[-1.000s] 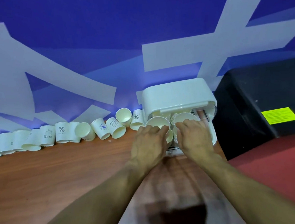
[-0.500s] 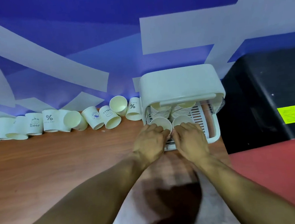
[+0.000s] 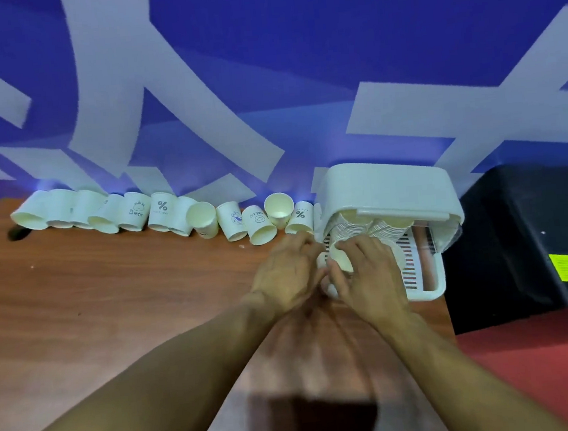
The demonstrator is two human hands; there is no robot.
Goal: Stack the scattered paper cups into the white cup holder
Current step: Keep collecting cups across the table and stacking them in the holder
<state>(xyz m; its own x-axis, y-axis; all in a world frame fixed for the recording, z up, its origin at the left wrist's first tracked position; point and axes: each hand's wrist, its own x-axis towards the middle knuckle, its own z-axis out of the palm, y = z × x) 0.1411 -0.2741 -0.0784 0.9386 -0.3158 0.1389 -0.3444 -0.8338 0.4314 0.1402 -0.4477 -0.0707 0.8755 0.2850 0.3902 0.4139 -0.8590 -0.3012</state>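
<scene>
Two bare forearms and two bare hands, viewed from a head-worn camera. Left forearm [image 3: 174, 390] uncovered along its whole visible length, right up to the wrist; lean and smooth, broadening toward the elbow end. Right forearm [image 3: 461, 371] likewise uncovered up to the wrist, similar in build. Both wrists bare. Back of the left hand [image 3: 288, 277] in view, with knuckles and faint tendon lines raised across it; fingertips smeared by motion blur. Back of the right hand [image 3: 371, 283] also in view, knuckles distinct, fingers bare. Nails too blurred to make out on either hand.
</scene>
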